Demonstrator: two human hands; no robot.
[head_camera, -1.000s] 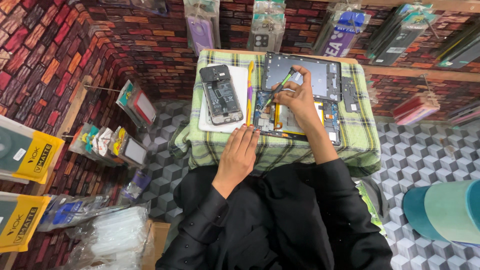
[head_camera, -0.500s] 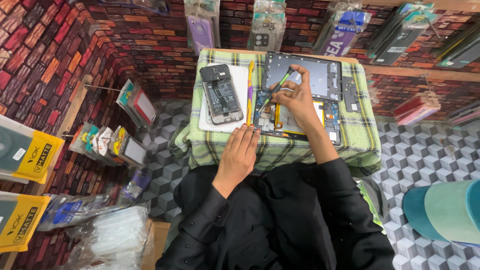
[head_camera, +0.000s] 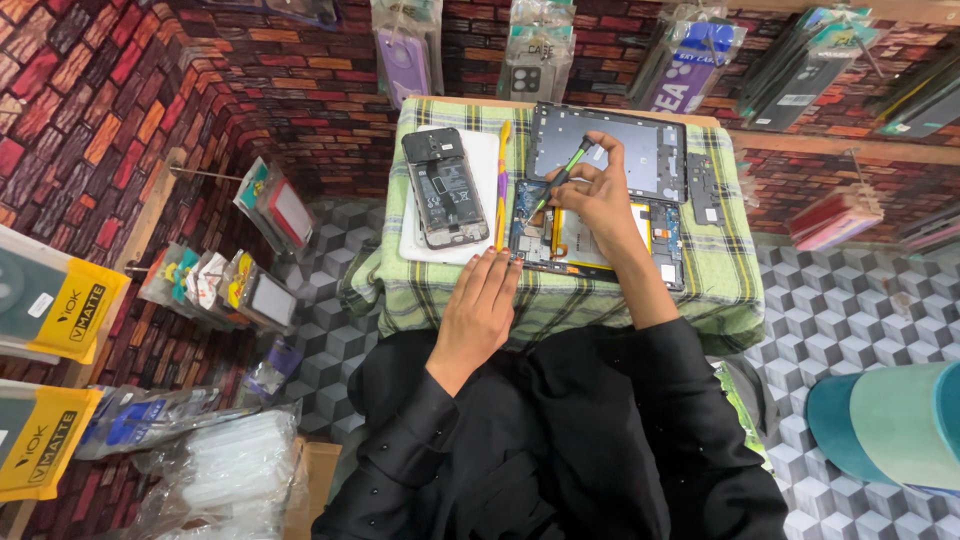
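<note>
Head view, looking down on a small surface covered with a green plaid cloth. Right hand at about 1 o'clock from the frame centre; its fingers are pinched together around a green-handled screwdriver, which slants down toward 7 o'clock so that its tip meets the upper left corner of an opened tablet body showing circuit boards and a yellow-edged battery. The tablet body lies near the middle of the surface, directly under the right hand. Left hand lies flat at the near edge of the surface, at 6 o'clock from the tablet body; fingers extended and lying close together, tips just touching the tablet's lower left corner, holding nothing. At 12 o'clock from the tablet body lies a dark grey tablet back panel, partly covered by the right hand. At 9 o'clock a phone with its back removed rests on a white pad; a yellow pry tool lies along the pad's right edge, between phone and tablet body. A small dark part sits at 3 o'clock, just beside the panel. Both sleeves are black. Packaged phone cases hang on the brick-pattern wall beyond.
</note>
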